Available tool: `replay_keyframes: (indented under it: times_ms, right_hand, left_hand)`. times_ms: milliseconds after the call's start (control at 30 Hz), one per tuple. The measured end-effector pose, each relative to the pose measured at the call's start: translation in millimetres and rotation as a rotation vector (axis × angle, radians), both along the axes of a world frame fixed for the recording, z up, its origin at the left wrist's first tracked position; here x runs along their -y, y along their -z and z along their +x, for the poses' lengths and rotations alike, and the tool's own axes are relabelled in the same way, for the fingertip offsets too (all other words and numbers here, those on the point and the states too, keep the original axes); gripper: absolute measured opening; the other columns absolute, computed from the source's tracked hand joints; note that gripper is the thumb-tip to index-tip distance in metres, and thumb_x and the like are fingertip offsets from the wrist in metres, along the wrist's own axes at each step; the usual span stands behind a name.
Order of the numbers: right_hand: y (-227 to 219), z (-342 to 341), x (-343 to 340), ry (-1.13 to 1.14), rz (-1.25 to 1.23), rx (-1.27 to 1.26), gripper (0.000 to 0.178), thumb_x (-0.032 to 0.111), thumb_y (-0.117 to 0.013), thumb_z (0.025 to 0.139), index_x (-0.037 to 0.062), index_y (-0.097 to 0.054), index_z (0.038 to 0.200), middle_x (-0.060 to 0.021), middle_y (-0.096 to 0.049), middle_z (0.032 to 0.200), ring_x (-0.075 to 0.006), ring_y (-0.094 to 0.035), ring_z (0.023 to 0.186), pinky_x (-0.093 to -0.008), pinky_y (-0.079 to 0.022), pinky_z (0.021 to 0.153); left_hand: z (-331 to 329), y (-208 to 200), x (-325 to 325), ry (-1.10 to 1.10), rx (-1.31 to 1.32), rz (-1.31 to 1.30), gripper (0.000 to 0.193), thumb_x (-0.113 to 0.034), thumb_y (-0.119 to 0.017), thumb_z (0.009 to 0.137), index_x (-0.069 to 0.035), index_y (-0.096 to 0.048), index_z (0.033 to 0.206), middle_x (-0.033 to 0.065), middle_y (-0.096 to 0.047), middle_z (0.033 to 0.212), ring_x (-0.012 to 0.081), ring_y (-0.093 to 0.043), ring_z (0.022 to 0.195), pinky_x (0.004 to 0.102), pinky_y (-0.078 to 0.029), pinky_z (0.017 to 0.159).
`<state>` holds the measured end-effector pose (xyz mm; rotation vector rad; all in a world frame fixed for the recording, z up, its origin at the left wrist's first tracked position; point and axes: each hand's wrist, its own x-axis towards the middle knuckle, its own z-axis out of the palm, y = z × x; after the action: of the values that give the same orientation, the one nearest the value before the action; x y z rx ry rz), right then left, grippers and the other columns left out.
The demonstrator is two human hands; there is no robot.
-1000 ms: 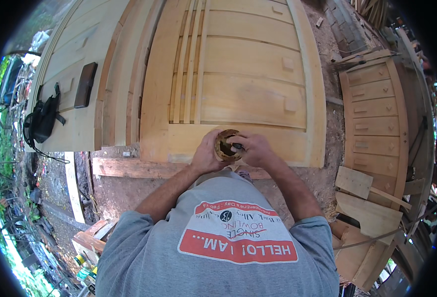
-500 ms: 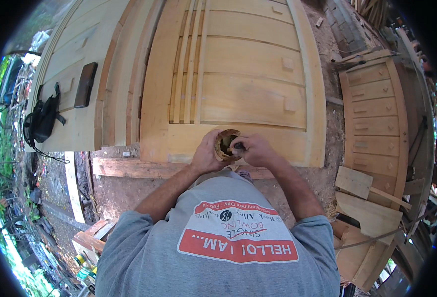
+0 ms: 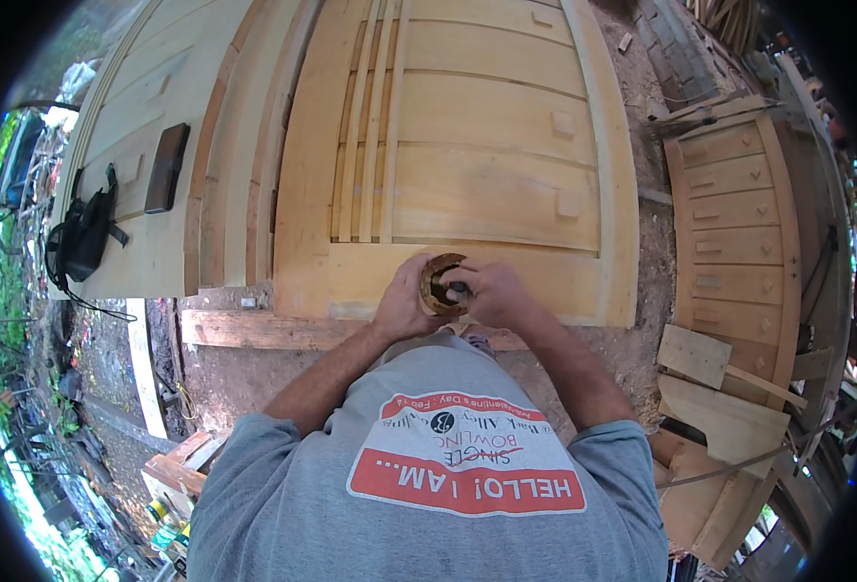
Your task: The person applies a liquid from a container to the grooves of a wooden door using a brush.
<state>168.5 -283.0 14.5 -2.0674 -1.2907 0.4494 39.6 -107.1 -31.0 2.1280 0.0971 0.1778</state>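
My left hand (image 3: pixel 404 303) is wrapped around a small round brown container (image 3: pixel 435 274) with an open top and holds it just above the lower rail of a pale wooden door (image 3: pixel 486 184) lying flat. My right hand (image 3: pixel 496 291) meets it from the right. Its fingertips pinch a small dark thing at the container's mouth. What that thing is cannot be told. My grey printed shirt fills the lower middle of the view.
A second wooden door (image 3: pixel 147 107) lies to the left and carries a flat black rectangular object (image 3: pixel 167 167) and a black strapped bag (image 3: pixel 84 238). A narrower panelled door (image 3: pixel 739 223) lies on the right, with wood offcuts (image 3: pixel 695 356) below it. A plank (image 3: pixel 254 330) lies on the dirt ground.
My right fingertips have shifted slightly at the container's mouth. Both hands stay together in the same place.
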Motion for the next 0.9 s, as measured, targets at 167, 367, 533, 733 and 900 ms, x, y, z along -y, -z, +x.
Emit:
replay_keyframes:
  times_ms: [167,367,533,733,900]
  right_hand:
    - [-4.5,6.5,4.2,-0.007,-0.145,-0.139,0.022,0.014,-0.077,0.085,0.0166,-0.075,0.107,-0.0113,-0.074,0.100,-0.0355,-0.071,0.086,-0.0441,-0.057,0.072]
    - [5.8,2.4,2.2,-0.027,-0.084,0.014,0.022,0.017,-0.077,0.084,0.0174,-0.076,0.106,-0.0103,-0.074,0.101,-0.0357,-0.071,0.085,-0.0454,-0.056,0.072]
    - [-2.3,9.8,2.8,-0.008,-0.175,-0.100,0.023,0.015,-0.078,0.084,0.0177,-0.076,0.107,-0.0101,-0.074,0.101,-0.0359,-0.071,0.084,-0.0452,-0.056,0.071]
    - [1.7,-0.4,2.7,-0.040,-0.059,0.013,0.019,0.019,-0.076,0.085,0.0174,-0.075,0.105,-0.0090,-0.074,0.100,-0.0359,-0.071,0.084,-0.0464,-0.056,0.072]
    - [-3.0,8.9,1.2,0.028,-0.071,0.012,0.021,0.019,-0.075,0.086,0.0157,-0.076,0.107,-0.0096,-0.074,0.102,-0.0358,-0.071,0.085,-0.0459,-0.057,0.074]
  left_hand:
    - [0.8,-3.3,0.9,-0.005,-0.031,-0.020,0.103,-0.042,-0.098,0.067,-0.002,-0.043,0.145,0.0220,-0.055,0.136,0.0413,-0.055,0.129,0.0474,-0.047,0.111]
    - [0.2,-3.1,-0.3,0.014,-0.019,0.013,0.103,-0.043,-0.097,0.068,-0.002,-0.043,0.146,0.0221,-0.055,0.137,0.0413,-0.055,0.130,0.0478,-0.047,0.111]
    - [-1.9,6.0,-1.4,-0.006,-0.028,0.022,0.111,-0.045,-0.099,0.064,-0.001,-0.040,0.147,0.0224,-0.055,0.137,0.0410,-0.056,0.129,0.0475,-0.048,0.110]
    - [1.3,1.4,1.3,0.015,0.004,0.030,0.110,-0.045,-0.099,0.063,-0.002,-0.041,0.147,0.0215,-0.056,0.137,0.0406,-0.056,0.129,0.0471,-0.048,0.110]
    - [0.1,5.5,-1.8,-0.001,-0.062,0.055,0.118,-0.046,-0.101,0.059,-0.001,-0.039,0.148,0.0227,-0.056,0.138,0.0397,-0.057,0.129,0.0465,-0.047,0.111]
